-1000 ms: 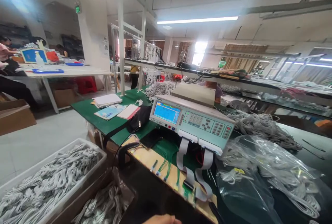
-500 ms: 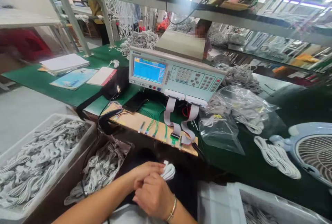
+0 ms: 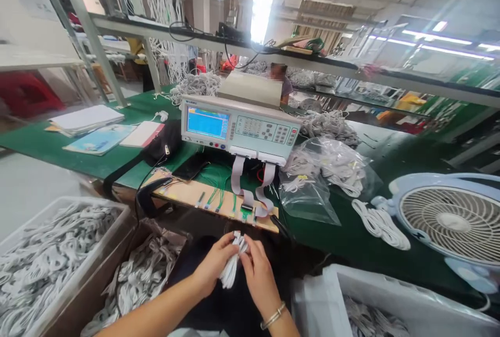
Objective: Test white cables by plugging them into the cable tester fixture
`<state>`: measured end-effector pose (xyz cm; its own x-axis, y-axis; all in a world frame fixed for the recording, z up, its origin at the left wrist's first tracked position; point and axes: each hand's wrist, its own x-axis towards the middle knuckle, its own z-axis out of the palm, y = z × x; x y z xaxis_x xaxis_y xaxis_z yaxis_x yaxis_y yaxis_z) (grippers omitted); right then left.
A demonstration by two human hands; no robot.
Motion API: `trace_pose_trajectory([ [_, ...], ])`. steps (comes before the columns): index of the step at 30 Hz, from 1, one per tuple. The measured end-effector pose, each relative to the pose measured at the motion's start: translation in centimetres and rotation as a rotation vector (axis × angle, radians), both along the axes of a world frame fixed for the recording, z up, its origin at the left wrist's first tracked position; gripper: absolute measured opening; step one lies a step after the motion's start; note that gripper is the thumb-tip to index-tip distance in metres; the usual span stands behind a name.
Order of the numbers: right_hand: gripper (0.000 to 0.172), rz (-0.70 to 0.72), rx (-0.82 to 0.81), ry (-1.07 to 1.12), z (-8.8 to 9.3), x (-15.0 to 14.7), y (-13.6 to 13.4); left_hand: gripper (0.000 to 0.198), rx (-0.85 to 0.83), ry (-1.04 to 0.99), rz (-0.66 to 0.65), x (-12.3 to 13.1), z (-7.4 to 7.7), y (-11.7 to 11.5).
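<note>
At the bottom centre, my left hand (image 3: 213, 264) and right hand (image 3: 258, 274) grasp a light, floppy cable bundle (image 3: 231, 269) at its top end.

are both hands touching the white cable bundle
Touching. The head view shows the left hand and right hand both gripping the white cable bundle, with no gap at either.

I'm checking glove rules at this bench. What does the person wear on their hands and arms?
No gloves: the left hand and right hand are bare, and no sleeves show on either arm as far as the picture reaches. The right wrist carries a thin, shiny metal bracelet. No rings or watch can be made out.
</note>
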<state>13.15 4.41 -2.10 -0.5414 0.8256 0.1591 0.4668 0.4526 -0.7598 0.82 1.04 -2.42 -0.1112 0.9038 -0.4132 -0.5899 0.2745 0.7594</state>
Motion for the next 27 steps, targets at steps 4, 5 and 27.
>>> trace_pose_trajectory([
  [4,0.042,-0.048,0.052,0.011,-0.4,-0.4,-0.6,0.039,0.081,0.062,0.046,0.0,0.0,0.2],
  [5,0.04,-0.054,0.069,0.016,-0.5,-0.4,-0.6,0.037,0.091,0.07,0.056,0.1,0.0,0.2],
  [27,0.027,-0.285,-0.735,0.521,-1.1,-0.1,4.0,0.031,0.166,0.268,0.007,-0.7,-1.8,3.1],
])
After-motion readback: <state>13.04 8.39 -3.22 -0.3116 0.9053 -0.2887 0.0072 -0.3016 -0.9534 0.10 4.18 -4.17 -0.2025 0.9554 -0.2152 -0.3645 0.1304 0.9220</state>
